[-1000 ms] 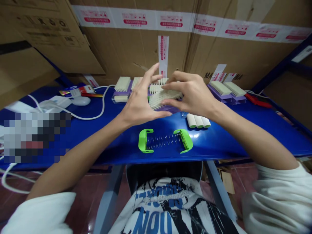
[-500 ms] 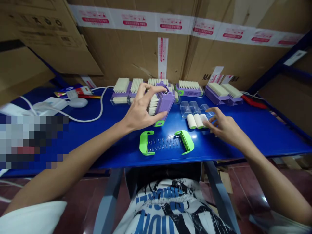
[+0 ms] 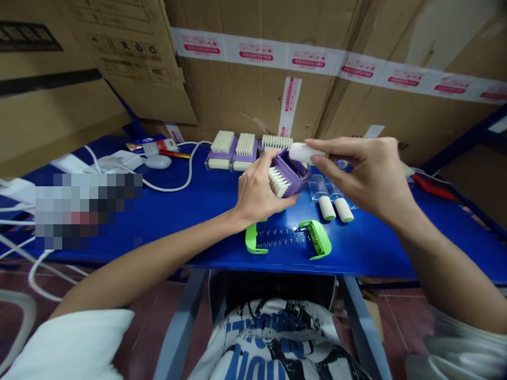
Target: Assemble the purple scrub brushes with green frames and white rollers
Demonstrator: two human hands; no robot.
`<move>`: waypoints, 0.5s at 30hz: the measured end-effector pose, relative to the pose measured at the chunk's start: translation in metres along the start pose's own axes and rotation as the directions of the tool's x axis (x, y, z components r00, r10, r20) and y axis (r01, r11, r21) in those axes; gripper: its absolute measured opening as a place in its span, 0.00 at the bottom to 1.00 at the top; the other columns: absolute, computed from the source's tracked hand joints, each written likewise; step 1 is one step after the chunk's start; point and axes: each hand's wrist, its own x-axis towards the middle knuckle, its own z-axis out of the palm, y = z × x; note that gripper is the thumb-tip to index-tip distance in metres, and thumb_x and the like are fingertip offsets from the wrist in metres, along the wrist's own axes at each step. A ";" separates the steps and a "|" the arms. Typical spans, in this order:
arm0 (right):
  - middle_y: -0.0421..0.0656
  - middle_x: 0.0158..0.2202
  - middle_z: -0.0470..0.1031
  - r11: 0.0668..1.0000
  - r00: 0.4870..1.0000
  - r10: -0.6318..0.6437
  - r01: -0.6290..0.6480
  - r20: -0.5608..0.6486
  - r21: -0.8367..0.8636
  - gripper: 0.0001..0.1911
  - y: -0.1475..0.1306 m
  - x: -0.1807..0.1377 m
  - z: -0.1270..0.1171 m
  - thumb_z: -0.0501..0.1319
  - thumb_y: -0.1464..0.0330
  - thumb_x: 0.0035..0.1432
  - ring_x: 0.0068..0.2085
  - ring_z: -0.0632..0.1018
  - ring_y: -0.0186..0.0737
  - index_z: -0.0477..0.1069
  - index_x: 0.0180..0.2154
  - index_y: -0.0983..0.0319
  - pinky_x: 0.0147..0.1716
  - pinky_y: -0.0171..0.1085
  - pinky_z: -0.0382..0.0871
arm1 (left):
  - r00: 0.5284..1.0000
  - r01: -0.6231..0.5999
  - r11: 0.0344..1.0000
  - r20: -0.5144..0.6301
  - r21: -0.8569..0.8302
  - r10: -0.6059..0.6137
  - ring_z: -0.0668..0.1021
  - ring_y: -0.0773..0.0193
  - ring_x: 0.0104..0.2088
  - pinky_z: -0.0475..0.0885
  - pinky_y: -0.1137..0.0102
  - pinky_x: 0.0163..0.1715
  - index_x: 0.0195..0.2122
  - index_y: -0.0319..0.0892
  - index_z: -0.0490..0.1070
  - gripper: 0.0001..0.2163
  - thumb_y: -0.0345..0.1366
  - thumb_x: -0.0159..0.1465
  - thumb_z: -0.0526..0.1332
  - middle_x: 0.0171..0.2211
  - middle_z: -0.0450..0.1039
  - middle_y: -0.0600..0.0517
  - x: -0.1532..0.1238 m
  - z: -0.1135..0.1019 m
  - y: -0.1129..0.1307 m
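My left hand (image 3: pixel 259 192) grips a purple brush housing (image 3: pixel 291 171) with cream bristles, tilted so that its open side shows. Pinched in my right hand (image 3: pixel 360 169) is a white roller (image 3: pixel 303 152), right at the opening of the housing; whether they touch I cannot tell. Two more white rollers (image 3: pixel 327 208) with green ends lie on the table below my right hand, beside clear plastic covers (image 3: pixel 317 186). In front of me on the table rest a green end piece (image 3: pixel 319 238) and a second green end piece (image 3: pixel 251 240), with metal springs (image 3: pixel 277 237) between them.
Several purple brushes (image 3: pixel 245 145) stand along the back of the blue table (image 3: pixel 166 227), against large cardboard boxes (image 3: pixel 237 105). A white cable (image 3: pixel 190 169) and a computer mouse (image 3: pixel 157 161) lie to the left. A red object (image 3: pixel 433 187) lies at the right.
My right hand has picked up one white roller and lifted it to the purple housing. My left hand has tilted the housing, showing its opening. The view has shifted.
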 end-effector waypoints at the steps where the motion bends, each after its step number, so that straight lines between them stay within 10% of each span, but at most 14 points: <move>1: 0.47 0.54 0.93 1.000 1.000 -0.006 0.006 0.028 0.002 0.15 -0.001 0.004 0.006 0.73 0.67 0.73 0.49 0.95 0.53 0.93 0.57 0.56 0.55 0.50 0.91 | 1.000 0.011 1.000 -0.005 0.008 -0.011 0.89 0.38 0.56 0.87 0.47 0.57 0.70 0.49 0.68 0.45 0.45 0.54 0.86 0.58 0.86 0.44 -0.001 0.001 0.002; 15: 0.49 0.58 0.92 0.993 0.991 0.048 -0.035 -0.123 0.112 0.20 0.007 -0.011 0.079 0.69 0.63 0.77 0.54 0.93 0.55 0.89 0.65 0.59 0.60 0.54 0.92 | 0.982 0.172 0.985 -0.080 0.032 -0.169 0.90 0.34 0.58 0.86 0.45 0.60 0.70 0.48 0.67 0.50 0.53 0.51 0.89 0.59 0.87 0.42 -0.003 0.010 -0.006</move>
